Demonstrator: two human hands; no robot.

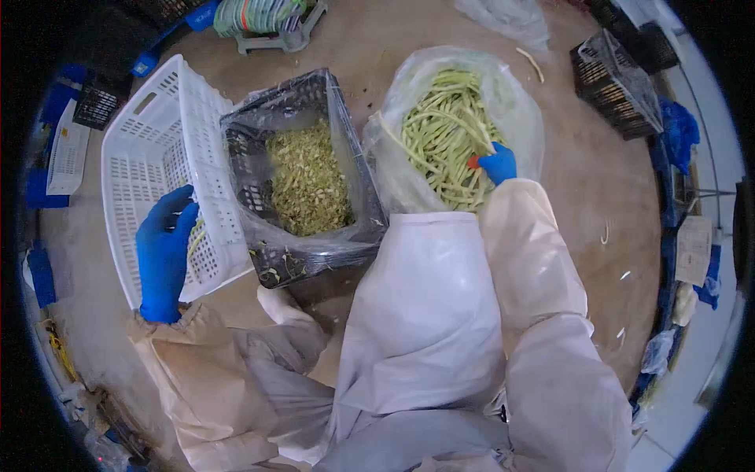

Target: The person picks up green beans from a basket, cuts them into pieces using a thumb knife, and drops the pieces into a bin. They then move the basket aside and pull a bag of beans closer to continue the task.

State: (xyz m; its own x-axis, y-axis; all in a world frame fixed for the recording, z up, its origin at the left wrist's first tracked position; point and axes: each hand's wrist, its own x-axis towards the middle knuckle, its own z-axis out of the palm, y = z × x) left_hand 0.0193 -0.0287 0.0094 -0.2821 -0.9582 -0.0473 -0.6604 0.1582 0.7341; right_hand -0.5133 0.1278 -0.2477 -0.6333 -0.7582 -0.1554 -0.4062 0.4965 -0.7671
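Note:
In a blue glove, my left hand (167, 244) is over the near end of a white slotted plastic basket (122, 149); its fingers are bent and apart, with nothing held. A few green strands (197, 237) show in the basket beside it. My right hand (499, 164), also gloved in blue, is closed at the right side of a heap of long green beans (448, 118). The end of one pale bean meets its fingers. A small red piece (473, 162) pokes out at the fingertips. The beans fill a clear plastic bag (523, 102).
Between basket and bag stands a black crate (287, 271) lined with clear plastic, with chopped green-yellow trimmings (311, 181) inside. Another black crate (617, 86) is at the right. A low stool (287, 39) with a striped cushion stands at the back. Bean scraps lie on the brown floor (582, 204).

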